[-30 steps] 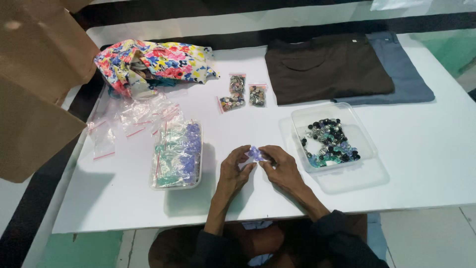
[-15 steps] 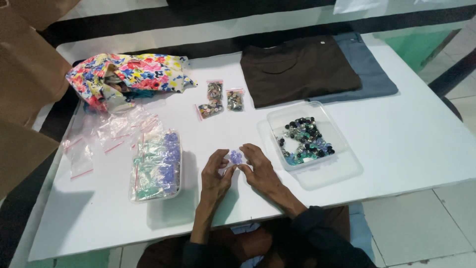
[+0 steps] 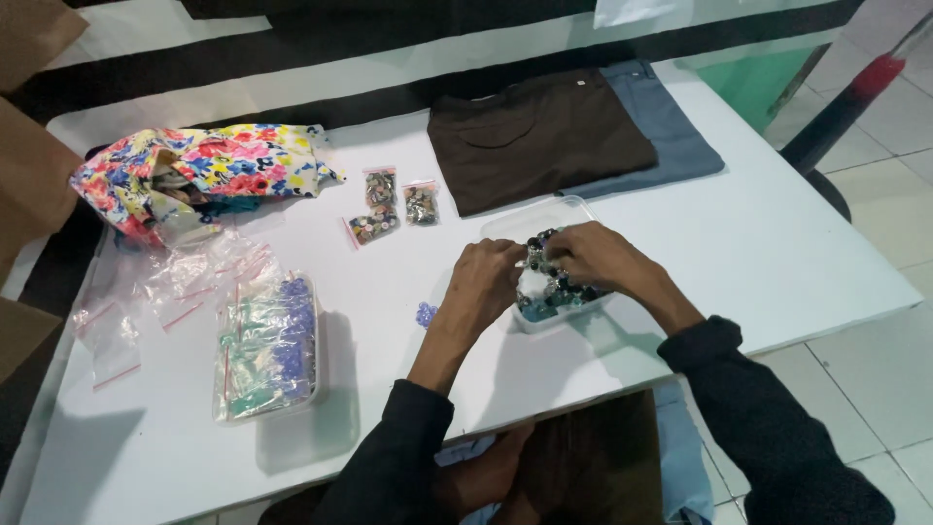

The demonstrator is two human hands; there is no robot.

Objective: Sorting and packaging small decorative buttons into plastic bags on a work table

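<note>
Both hands meet over a clear, shallow rectangular plastic tray that sits toward the near edge of the white rectangular table, right of its middle. The left hand is curled at the tray's left rim with its fingertips bent into the heap of dark, glossy mixed buttons inside; the right hand arches over the heap from the right, fingers closed in a pinch among the buttons, though what it pinches is hidden. Just left of the left wrist a small blue-violet cluster of buttons lies loose on the tabletop. Nearer the table's left end stands a second clear plastic tray packed with bagged green and purple buttons, with empty small clear zip bags scattered beyond it. Three small filled bags of buttons lie toward the far edge, between a crumpled flower-print cloth at the far left corner and a folded brown garment overlapping a folded grey-blue one.
</note>
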